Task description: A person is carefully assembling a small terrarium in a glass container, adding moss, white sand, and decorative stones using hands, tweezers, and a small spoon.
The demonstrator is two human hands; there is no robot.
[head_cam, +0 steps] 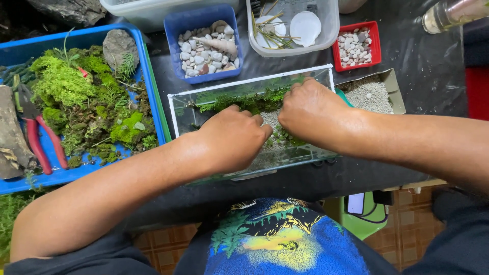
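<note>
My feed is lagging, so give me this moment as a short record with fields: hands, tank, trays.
left hand: inside glass tank, knuckles up, on gravel
right hand: inside tank, at green plants
grip: fingertips hidden, cannot tell
blue tray: moss, rock, red-handled cutters
blue tub: pale pebbles
red tub: small pebbles

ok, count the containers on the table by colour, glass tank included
Blue: 2, the moss tray and the pebble tub
Red: 1, the small pebble tub
Clear or white plastic: 2, the shell tub and the tub at the top edge
Glass: 1, the tank
Grey: 1, the gravel tray
Total: 7
</note>
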